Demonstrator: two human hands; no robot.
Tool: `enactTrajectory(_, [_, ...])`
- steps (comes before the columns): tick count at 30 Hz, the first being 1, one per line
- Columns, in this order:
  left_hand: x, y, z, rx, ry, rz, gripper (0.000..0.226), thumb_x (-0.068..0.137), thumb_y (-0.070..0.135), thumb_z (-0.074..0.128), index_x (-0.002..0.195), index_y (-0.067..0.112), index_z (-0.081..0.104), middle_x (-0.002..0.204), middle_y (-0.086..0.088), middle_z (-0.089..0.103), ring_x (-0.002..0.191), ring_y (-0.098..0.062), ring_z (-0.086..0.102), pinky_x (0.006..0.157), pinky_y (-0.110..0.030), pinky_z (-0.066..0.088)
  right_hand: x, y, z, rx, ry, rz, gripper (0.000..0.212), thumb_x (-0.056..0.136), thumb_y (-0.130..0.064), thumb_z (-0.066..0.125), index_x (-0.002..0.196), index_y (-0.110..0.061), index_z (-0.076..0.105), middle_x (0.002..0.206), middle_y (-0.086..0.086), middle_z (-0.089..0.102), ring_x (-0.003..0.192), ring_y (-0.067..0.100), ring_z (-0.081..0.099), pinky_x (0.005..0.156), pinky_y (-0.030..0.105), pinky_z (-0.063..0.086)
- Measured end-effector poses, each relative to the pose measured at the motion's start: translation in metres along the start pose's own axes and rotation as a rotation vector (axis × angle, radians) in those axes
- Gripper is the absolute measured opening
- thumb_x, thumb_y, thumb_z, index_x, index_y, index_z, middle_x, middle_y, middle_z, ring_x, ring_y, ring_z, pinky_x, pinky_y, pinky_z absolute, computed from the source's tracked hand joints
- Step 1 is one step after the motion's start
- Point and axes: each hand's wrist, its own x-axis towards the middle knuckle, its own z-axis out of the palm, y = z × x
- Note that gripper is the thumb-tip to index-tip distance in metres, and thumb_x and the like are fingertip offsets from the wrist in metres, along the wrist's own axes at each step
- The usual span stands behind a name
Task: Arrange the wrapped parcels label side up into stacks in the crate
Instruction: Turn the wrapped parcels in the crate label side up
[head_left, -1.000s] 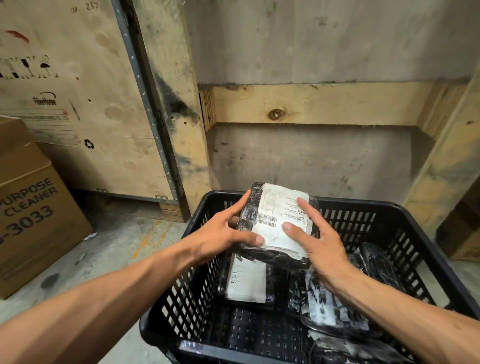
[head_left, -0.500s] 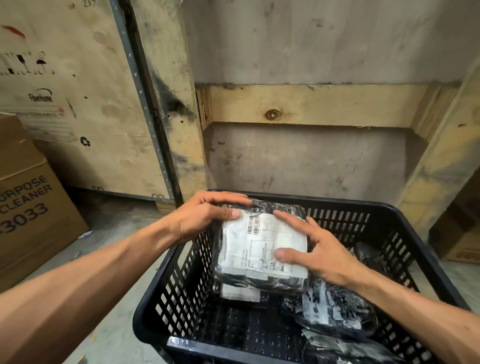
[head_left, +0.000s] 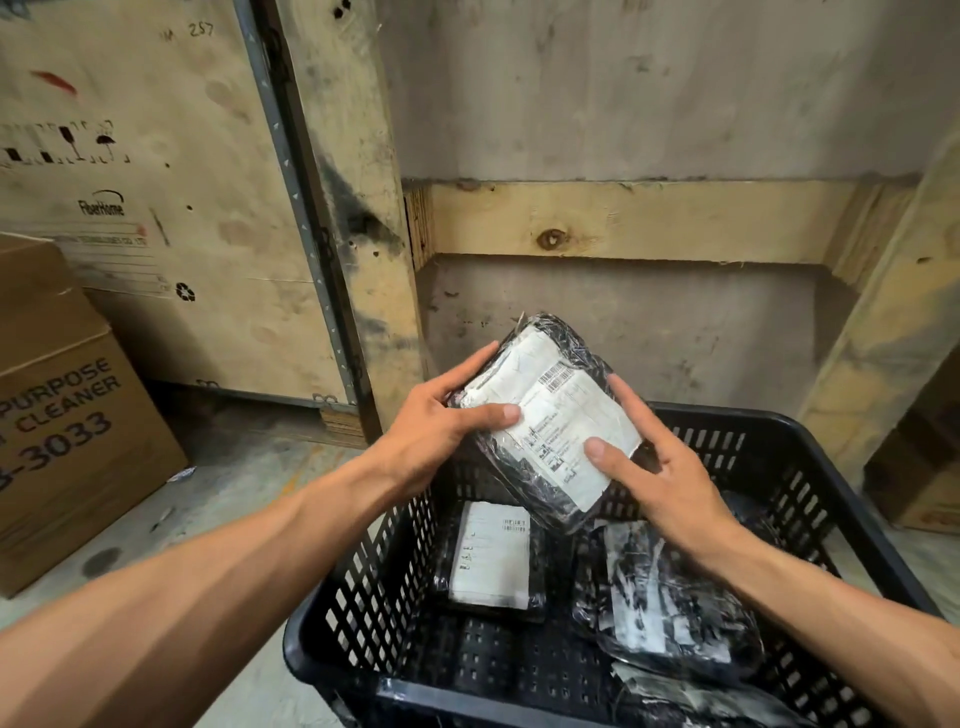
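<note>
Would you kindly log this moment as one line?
both hands: left hand and right hand hold parcel | label up | above crate | not placed

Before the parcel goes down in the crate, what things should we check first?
1. Label facing up on the held parcel: ok, its white label faces the camera.
2. Grip: ok, left hand and right hand each clasp a side, thumbs on the label.
3. Parcel lined up with its stack: not ok, it is tilted and held above the crate.
4. Landing spot: ok, the flat parcel on the crate's left lies label up with nothing on it.
5. Right-side pile: not ok, it looks crumpled and messy.
6. Which way that pile's labels face: cannot tell.
</note>
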Motion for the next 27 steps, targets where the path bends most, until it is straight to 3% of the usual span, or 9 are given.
enactTrajectory(3, [0.003,0.009,-0.007,0.079,-0.047,-0.009,0.075,0.07,0.004,0.088,0.133,0.039,0.066,0.129,0.001,0.072,0.114,-0.025,0.071,0.088,-0.031,0.059,0.006,-0.008,-0.016,-0.081,-0.039,0.028,0.087,0.063,-0.066,0.082,0.14,-0.072,0.041,0.164,-0.014,0.035,0.142,0.007,0.044,0.116,0.044,0.038])
enactTrajectory(10, [-0.01,0.003,0.002,0.198,-0.091,-0.097,0.063,0.073,0.016,0.09,0.129,0.037,0.07,0.132,-0.004,0.07,0.114,-0.028,0.071,0.094,-0.041,0.059,-0.003,0.002,-0.011,-0.035,-0.283,0.086,0.099,0.065,-0.061,0.092,0.144,-0.073,0.033,0.151,-0.035,0.046,0.135,0.012,0.058,0.105,0.057,0.053])
enactTrajectory(13, [-0.011,-0.009,0.013,0.109,0.123,-0.097,0.091,0.068,0.026,0.092,0.147,0.04,0.051,0.142,-0.008,0.061,0.116,-0.028,0.07,0.097,-0.048,0.057,-0.01,0.019,0.009,0.094,-0.132,0.077,0.089,0.07,-0.057,0.091,0.144,-0.066,0.043,0.155,-0.02,0.051,0.138,0.012,0.055,0.109,0.054,0.05])
enactTrajectory(16, [-0.018,-0.029,0.024,0.111,0.095,-0.155,0.111,0.076,0.028,0.088,0.159,0.043,0.016,0.129,0.004,0.066,0.103,-0.022,0.076,0.079,-0.039,0.064,-0.006,0.028,0.022,0.201,-0.002,0.104,0.081,0.074,-0.041,0.092,0.141,-0.063,0.05,0.15,-0.015,0.058,0.134,0.011,0.059,0.106,0.044,0.054])
enactTrajectory(18, [-0.019,-0.039,0.026,0.143,0.081,-0.165,0.111,0.084,0.024,0.084,0.16,0.042,0.005,0.118,0.014,0.068,0.101,-0.017,0.076,0.073,-0.03,0.063,-0.002,0.033,0.024,0.216,0.019,0.121,0.081,0.077,-0.033,0.091,0.141,-0.061,0.05,0.136,-0.026,0.066,0.123,0.003,0.065,0.092,0.027,0.06])
enactTrajectory(20, [-0.019,-0.042,0.025,0.171,0.09,-0.169,0.111,0.087,0.022,0.081,0.162,0.038,0.002,0.123,0.015,0.067,0.099,-0.009,0.076,0.071,-0.023,0.061,-0.001,0.036,0.023,0.182,-0.014,0.142,0.088,0.079,-0.034,0.088,0.149,-0.058,0.04,0.135,-0.03,0.065,0.12,-0.002,0.066,0.088,0.02,0.059])
enactTrajectory(22, [-0.021,-0.044,0.022,0.218,0.087,-0.183,0.11,0.088,0.024,0.081,0.162,0.036,0.001,0.127,0.021,0.062,0.093,0.005,0.074,0.067,-0.013,0.057,-0.003,0.037,0.024,0.104,-0.076,0.182,0.095,0.078,-0.048,0.086,0.149,-0.068,0.025,0.153,-0.023,0.052,0.131,0.001,0.058,0.105,0.032,0.054])
enactTrajectory(24, [-0.024,-0.049,0.018,0.289,0.066,-0.209,0.11,0.089,0.027,0.079,0.162,0.033,-0.003,0.114,0.036,0.053,0.083,0.021,0.067,0.062,-0.003,0.05,-0.005,0.039,0.027,-0.041,-0.191,0.231,0.106,0.072,-0.067,0.084,0.141,-0.08,0.005,0.168,-0.017,0.03,0.15,0.01,0.036,0.122,0.049,0.034])
enactTrajectory(27, [-0.025,-0.058,0.007,0.382,-0.014,-0.311,0.123,0.087,0.029,0.081,0.16,0.03,-0.017,0.116,0.036,0.056,0.086,0.019,0.067,0.063,0.0,0.048,-0.007,0.05,0.032,-0.167,-0.34,0.311,0.145,0.058,-0.069,0.091,0.15,-0.063,-0.021,0.174,-0.006,0.013,0.16,0.022,0.009,0.126,0.063,0.011])
